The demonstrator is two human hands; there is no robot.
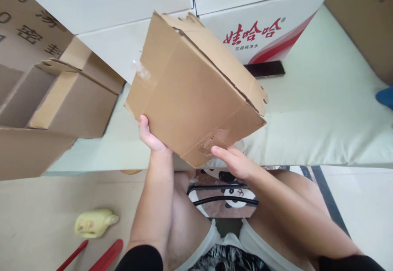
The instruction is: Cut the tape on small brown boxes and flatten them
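Observation:
A flattened-looking brown cardboard box (pixel 190 95) is held tilted above the pale green table cover (pixel 307 115). Clear tape shows near its left edge and at its lower corner, and loose flaps stick out along its upper right side. My left hand (pixel 152 138) grips the lower left edge, thumb on the front face and fingers hidden behind. At the lower right corner, my right hand (pixel 235 160) holds the box with a finger or thumb by the tape; its other fingers are partly hidden.
White cartons (pixel 264 29) with red lettering stand behind the box. A dark phone-like object (pixel 265 69) lies before them. Brown cardboard boxes (pixel 86 103) stand at the left, another carton (pixel 362 25) at the far right. A yellow bottle (pixel 93 223) lies on the floor.

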